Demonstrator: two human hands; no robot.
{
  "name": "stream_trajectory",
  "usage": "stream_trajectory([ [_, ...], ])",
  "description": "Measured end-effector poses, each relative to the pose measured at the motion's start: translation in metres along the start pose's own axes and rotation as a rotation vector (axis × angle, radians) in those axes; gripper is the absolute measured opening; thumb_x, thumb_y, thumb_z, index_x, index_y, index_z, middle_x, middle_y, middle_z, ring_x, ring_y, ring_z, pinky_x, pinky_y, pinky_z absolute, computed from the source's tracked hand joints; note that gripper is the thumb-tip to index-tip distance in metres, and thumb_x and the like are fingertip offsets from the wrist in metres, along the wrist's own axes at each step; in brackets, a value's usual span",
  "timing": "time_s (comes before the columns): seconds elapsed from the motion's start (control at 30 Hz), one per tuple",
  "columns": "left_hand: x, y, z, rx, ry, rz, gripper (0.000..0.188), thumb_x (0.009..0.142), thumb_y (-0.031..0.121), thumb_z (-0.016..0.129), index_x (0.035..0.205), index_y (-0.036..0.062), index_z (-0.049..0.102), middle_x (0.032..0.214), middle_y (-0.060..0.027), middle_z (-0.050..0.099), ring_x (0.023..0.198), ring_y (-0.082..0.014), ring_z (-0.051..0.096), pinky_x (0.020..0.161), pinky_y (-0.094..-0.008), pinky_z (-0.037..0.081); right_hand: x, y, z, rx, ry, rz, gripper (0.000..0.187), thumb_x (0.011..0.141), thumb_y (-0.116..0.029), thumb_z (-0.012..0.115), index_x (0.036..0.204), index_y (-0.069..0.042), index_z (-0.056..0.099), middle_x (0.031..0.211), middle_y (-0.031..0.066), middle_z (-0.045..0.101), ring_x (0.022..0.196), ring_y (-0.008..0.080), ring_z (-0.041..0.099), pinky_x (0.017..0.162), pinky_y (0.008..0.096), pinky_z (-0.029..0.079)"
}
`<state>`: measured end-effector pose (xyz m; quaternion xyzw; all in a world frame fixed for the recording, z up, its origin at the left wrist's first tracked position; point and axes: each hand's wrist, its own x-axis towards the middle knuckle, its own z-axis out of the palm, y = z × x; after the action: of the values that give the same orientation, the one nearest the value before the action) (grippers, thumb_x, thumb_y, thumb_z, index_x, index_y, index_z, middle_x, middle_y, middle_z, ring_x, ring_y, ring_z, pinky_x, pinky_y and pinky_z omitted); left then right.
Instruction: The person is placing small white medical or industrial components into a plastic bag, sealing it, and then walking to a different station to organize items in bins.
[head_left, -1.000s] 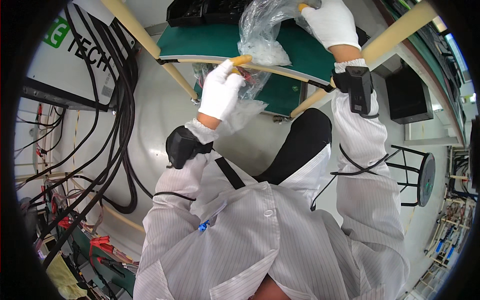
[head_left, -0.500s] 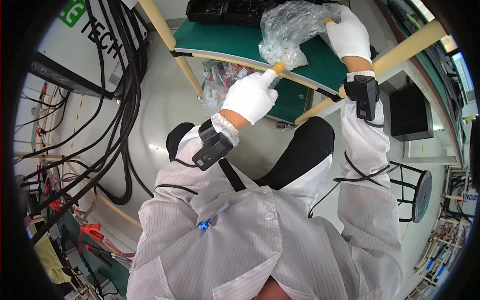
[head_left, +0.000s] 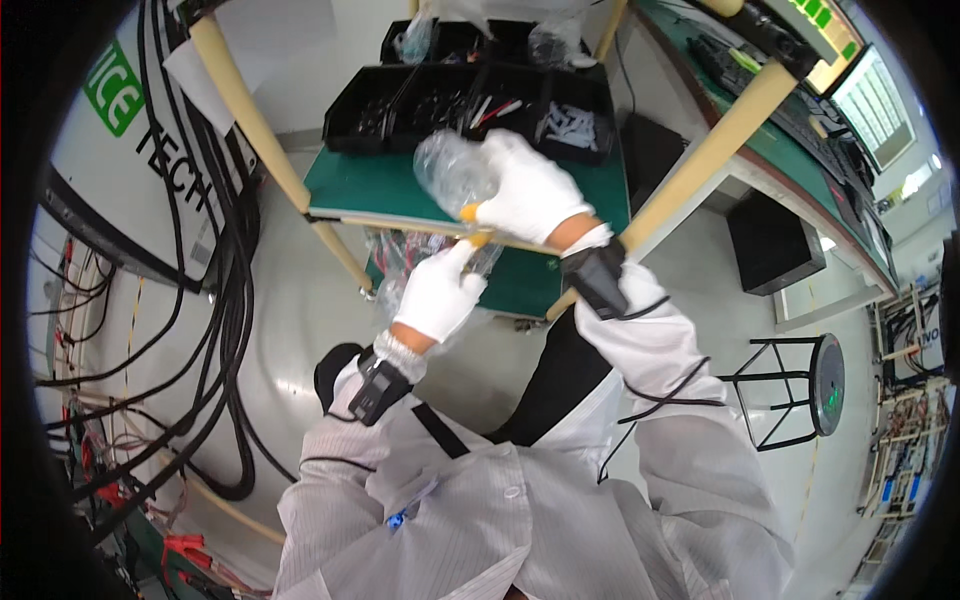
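Note:
A crumpled clear plastic bag is bunched up over the front of the green shelf. My right hand, in a white glove with yellow fingertips, is closed on the bag's right side. Lower and to the left, my left hand, gloved alike, has its fingertips pinched together at the shelf's front edge. Clear film shows right beside those fingertips, so the left hand appears to hold the bag's lower end. What lies inside the bag cannot be made out.
Black bins with small parts stand at the back of the shelf. Below, a lower green shelf carries bagged wired parts. Thick black cables hang at left. A stool and a workbench are at right.
My right hand has come left and down with the bag, close to my left hand. The left hand has dropped slightly. My view has tilted up, bringing the black bins into sight.

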<state>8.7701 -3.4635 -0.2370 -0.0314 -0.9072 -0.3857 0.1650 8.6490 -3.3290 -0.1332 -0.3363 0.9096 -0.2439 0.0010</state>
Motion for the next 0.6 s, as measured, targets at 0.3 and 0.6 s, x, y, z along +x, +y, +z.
stream_trajectory([
  [0.3, 0.032, -0.014, -0.042, -0.586, 0.061, -0.142, 0.047, 0.084, -0.004, 0.046, 0.126, 0.0067, 0.066, 0.083, 0.0040, 0.057, 0.068, -0.0038, 0.047, 0.063, -0.0198, 0.042, 0.014, 0.041, -0.017, 0.598, 0.429, -0.028, 0.033, 0.073, -0.016, 0.073, 0.101, 0.001, 0.069, 0.094, 0.0169, 0.073, 0.086, 0.0290, 0.070, 0.080, 0.0349, 0.055],
  [0.6, 0.067, -0.054, -0.055, -0.551, 0.078, -0.254, 0.032, 0.086, 0.001, 0.047, 0.109, 0.0019, 0.070, 0.083, 0.0013, 0.059, 0.072, -0.0047, 0.046, 0.067, -0.0206, 0.041, 0.117, 0.076, -0.099, 0.159, 1.117, -0.132, 0.021, 0.084, -0.012, 0.069, 0.102, -0.003, 0.068, 0.089, 0.0075, 0.071, 0.076, 0.0233, 0.068, 0.065, 0.0363, 0.054],
])
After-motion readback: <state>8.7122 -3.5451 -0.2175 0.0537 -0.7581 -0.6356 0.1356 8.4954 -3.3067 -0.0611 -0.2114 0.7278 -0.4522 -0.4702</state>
